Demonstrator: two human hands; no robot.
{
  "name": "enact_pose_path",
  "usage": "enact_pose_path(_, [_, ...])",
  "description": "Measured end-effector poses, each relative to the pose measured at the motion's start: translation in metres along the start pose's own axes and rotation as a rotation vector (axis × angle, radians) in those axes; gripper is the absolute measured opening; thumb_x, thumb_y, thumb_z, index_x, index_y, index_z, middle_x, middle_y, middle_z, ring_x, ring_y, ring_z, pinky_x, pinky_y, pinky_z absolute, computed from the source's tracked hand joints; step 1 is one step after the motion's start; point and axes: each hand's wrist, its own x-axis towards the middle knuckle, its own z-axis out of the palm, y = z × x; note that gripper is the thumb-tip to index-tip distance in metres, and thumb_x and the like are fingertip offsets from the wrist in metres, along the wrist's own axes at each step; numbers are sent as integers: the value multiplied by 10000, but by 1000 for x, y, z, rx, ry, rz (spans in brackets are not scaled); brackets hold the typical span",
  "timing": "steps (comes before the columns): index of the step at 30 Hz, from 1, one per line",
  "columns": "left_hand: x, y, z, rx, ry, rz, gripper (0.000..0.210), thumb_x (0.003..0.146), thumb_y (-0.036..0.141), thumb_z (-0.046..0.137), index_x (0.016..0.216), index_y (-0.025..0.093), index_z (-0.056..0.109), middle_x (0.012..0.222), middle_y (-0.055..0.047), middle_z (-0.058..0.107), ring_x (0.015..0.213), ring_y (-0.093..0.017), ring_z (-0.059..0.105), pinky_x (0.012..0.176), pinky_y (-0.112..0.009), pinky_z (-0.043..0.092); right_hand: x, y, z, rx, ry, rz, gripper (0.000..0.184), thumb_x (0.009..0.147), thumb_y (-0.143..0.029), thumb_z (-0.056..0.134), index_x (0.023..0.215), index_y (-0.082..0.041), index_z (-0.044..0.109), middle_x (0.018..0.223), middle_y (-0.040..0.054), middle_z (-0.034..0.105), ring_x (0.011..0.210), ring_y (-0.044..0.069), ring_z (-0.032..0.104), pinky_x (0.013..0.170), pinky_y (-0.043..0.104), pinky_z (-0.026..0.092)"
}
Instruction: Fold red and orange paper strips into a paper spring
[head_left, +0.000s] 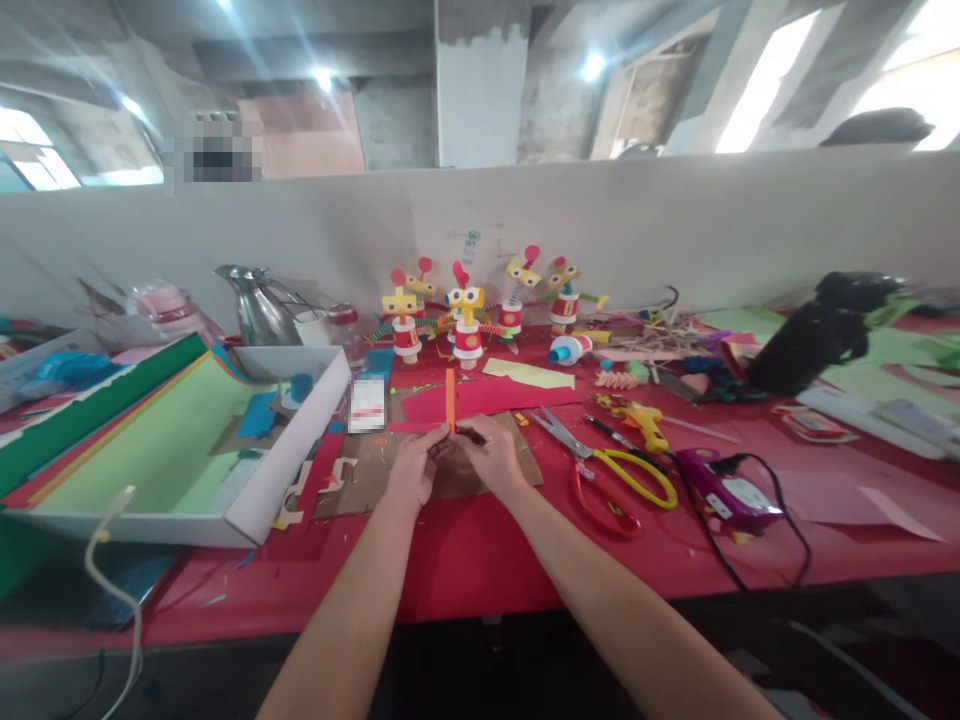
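Observation:
An orange paper strip stands upright between my hands, its lower end pinched in the fingers of both. My left hand closes on it from the left, and my right hand from the right. Under the hands lies a piece of brown cardboard marked with small scraps and glue. Just beyond it is a sheet of red paper. Scissors with one red and one yellow handle lie open to the right of my right hand.
Several paper-cup figures stand at the back. A white box with coloured paper sits left. A yellow glue gun, a purple power box with a cord and a black bottle are right. A steel jug stands behind.

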Motion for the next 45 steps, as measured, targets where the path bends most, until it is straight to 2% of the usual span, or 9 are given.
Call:
enact_pose_path(9, [5, -5, -5, 54, -27, 57, 235, 505, 144, 800, 683, 96, 654, 626, -77, 688, 678, -205, 673, 697, -317, 534, 1, 0, 0, 63, -15, 56, 67, 750, -265, 616, 766, -206, 641, 731, 16, 594, 692, 158, 555, 672, 272, 447])
enact_pose_path(14, [4, -5, -4, 66, -33, 139, 264, 506, 206, 806, 712, 108, 672, 678, -78, 703, 722, -214, 674, 725, -329, 520, 2, -2, 3, 231, -61, 256, 216, 724, -373, 642, 850, -197, 650, 797, 31, 643, 687, 154, 572, 629, 261, 469])
enact_pose_path(18, [-1, -4, 0, 87, -71, 156, 316, 496, 235, 814, 749, 96, 685, 694, -96, 707, 738, -233, 672, 734, -356, 510, 4, -1, 3, 357, -34, 413, 258, 706, -417, 647, 814, -183, 667, 718, 25, 658, 607, 146, 567, 559, 252, 465])
enact_pose_path(22, [-2, -6, -1, 120, -62, 221, 334, 505, 265, 810, 777, 109, 695, 696, -82, 709, 715, -230, 669, 726, -367, 505, 5, -1, 2, 445, -35, 406, 195, 694, -375, 657, 742, -190, 689, 666, 12, 660, 614, 157, 586, 610, 277, 478])
enact_pose_path(28, [-2, -10, -2, 291, -12, 338, 283, 550, 266, 782, 773, 113, 702, 685, -68, 702, 685, -211, 656, 712, -346, 503, 4, -2, 1, 470, 50, 390, 113, 667, -303, 667, 673, -190, 680, 612, -9, 617, 569, 135, 560, 604, 271, 465])
enact_pose_path(31, [-5, -9, 3, 311, -33, 395, 307, 568, 254, 768, 844, 141, 697, 743, -55, 707, 737, -195, 653, 741, -319, 496, 4, -3, 2, 486, 93, 405, 133, 653, -318, 673, 684, -189, 675, 638, -5, 617, 583, 138, 563, 622, 281, 478])
enact_pose_path(36, [-9, -9, 9, 279, -120, 333, 329, 573, 247, 766, 881, 151, 699, 795, -60, 712, 766, -192, 647, 757, -317, 485, 5, -3, 3, 565, 131, 429, 176, 638, -331, 690, 738, -188, 669, 704, 11, 637, 633, 145, 575, 661, 293, 496])
enact_pose_path(40, [-5, -11, 2, 331, -47, 337, 298, 556, 285, 775, 808, 136, 719, 726, -59, 711, 717, -202, 639, 722, -318, 477, 4, -5, 6, 540, 95, 428, 206, 648, -347, 680, 780, -192, 651, 724, 14, 640, 637, 147, 575, 669, 301, 505])
enact_pose_path(45, [2, -11, -6, 270, 31, 211, 245, 530, 300, 793, 679, 126, 706, 593, -42, 677, 574, -163, 606, 615, -282, 452, 3, -7, 5, 540, 101, 404, 224, 664, -348, 671, 808, -200, 585, 722, -6, 595, 601, 127, 553, 615, 272, 501])
